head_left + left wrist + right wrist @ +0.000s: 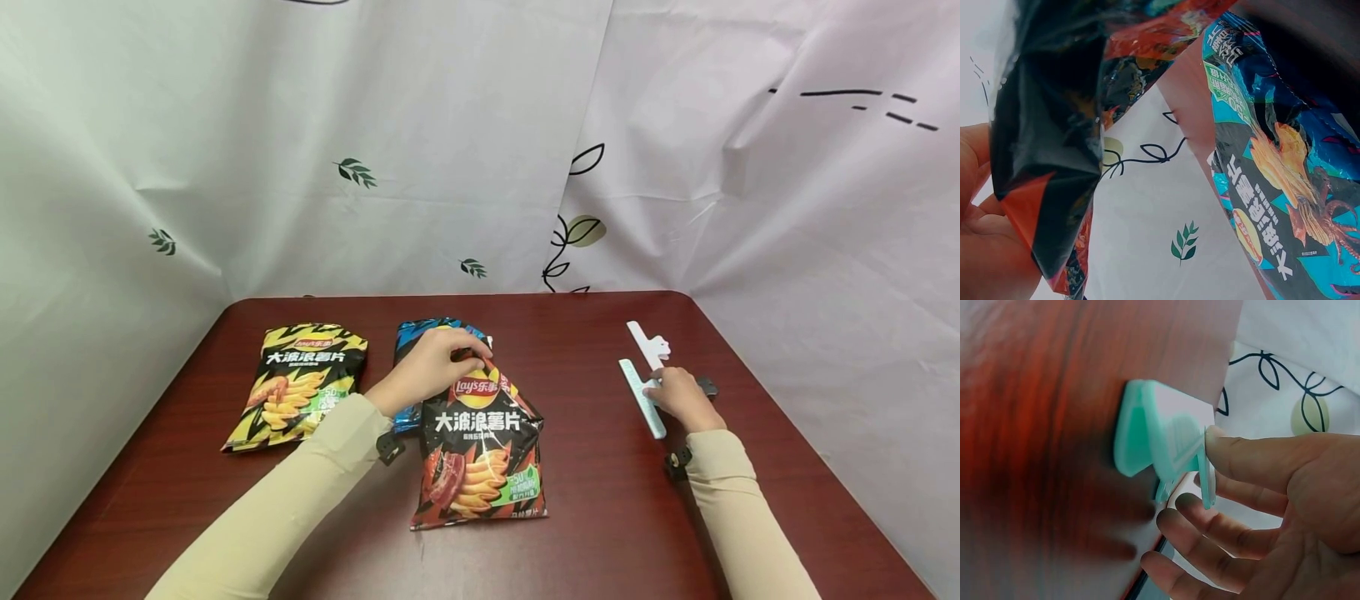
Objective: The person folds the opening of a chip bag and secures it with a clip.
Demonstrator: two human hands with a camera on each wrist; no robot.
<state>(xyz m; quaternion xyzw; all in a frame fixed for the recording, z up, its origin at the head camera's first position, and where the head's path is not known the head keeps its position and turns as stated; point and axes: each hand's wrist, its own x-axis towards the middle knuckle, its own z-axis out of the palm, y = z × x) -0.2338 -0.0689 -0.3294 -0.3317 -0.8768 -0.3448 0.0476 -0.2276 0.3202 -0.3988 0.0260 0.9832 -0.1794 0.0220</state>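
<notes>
My left hand (pixel 431 371) grips the top edge of a black and red Lay's potato chip bag (pixel 480 450), its upper part lifted and its bottom toward the near side. In the left wrist view, the folded bag (pixel 1047 125) hangs close to the fingers. Behind it lies a blue chip bag (pixel 431 329), partly hidden by hand and bag. On the right, my right hand (pixel 682 398) holds a light green bag clip (pixel 642 404) by its handle. The right wrist view shows the thumb against the handle of the clip (pixel 1175 425), which stands on the table with its jaws parted.
A yellow and black chip bag (pixel 303 383) lies flat on the left of the red-brown table (pixel 592 517). Just beyond the green clip is a white bag clip (pixel 647 343). A small dark object (pixel 707 387) shows beside the right hand. White patterned cloth (pixel 465 150) hangs around the table.
</notes>
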